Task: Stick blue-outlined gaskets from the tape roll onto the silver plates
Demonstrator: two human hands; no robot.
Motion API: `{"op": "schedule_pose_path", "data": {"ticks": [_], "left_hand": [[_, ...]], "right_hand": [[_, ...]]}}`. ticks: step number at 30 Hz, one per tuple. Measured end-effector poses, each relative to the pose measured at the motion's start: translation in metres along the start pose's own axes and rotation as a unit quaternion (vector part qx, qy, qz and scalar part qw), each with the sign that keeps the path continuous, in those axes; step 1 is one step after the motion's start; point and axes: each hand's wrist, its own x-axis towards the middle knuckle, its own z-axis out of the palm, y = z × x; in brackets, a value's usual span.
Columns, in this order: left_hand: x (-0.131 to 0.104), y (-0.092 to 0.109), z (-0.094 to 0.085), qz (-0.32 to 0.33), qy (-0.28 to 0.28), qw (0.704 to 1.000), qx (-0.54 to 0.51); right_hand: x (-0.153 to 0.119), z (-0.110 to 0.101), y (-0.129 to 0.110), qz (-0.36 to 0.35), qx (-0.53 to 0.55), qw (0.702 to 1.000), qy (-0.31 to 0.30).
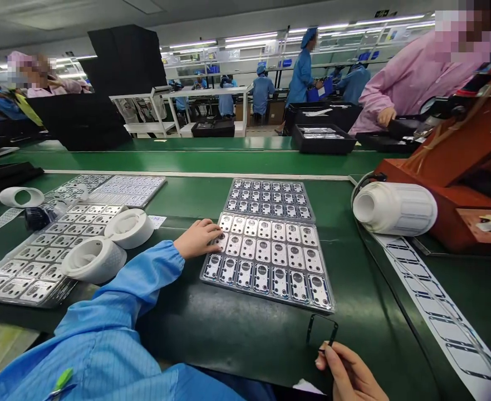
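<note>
My right hand, low in the view, pinches a thin black adhesive frame between thumb and forefinger, its outline held upright above the bench. The clear tray in front of me carries rows of flat silver metal plates with round holes. Some plates, in the nearest row, show dark outlines round their edges. My left hand lies at the tray's left side with fingers stretched, their tips touching the end plates. A second tray of plates adjoins it behind.
To the left stand more plate trays with white tape rolls on them. At right, a white roll and a printed strip of black frames lie beside an orange machine. Across the bench, a person in pink handles black trays.
</note>
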Motion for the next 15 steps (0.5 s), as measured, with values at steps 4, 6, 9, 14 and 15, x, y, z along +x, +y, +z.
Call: {"op": "schedule_pose_path", "data": {"ticks": [4, 6, 9, 14, 15], "left_hand": [[0.003, -0.005, -0.006, 0.002, -0.025, 1.000, -0.015], [0.007, -0.007, -0.009, -0.001, -0.046, 0.998, -0.031], [0.014, -0.010, -0.012, -0.018, -0.062, 0.997, -0.050], [0.016, -0.005, -0.008, -0.033, 0.012, 0.991, -0.132], [0.013, -0.001, -0.007, -0.037, 0.026, 0.988, -0.148]], "right_hand": [[0.000, 0.001, 0.000, -0.017, 0.000, 1.000, -0.019], [0.000, 0.001, 0.000, -0.023, -0.008, 1.000, -0.016], [-0.002, 0.006, -0.004, -0.031, -0.027, 0.999, -0.004], [-0.007, 0.013, -0.010, -0.044, -0.023, 0.998, 0.029], [-0.007, 0.012, -0.011, -0.043, -0.024, 0.998, 0.030]]}}
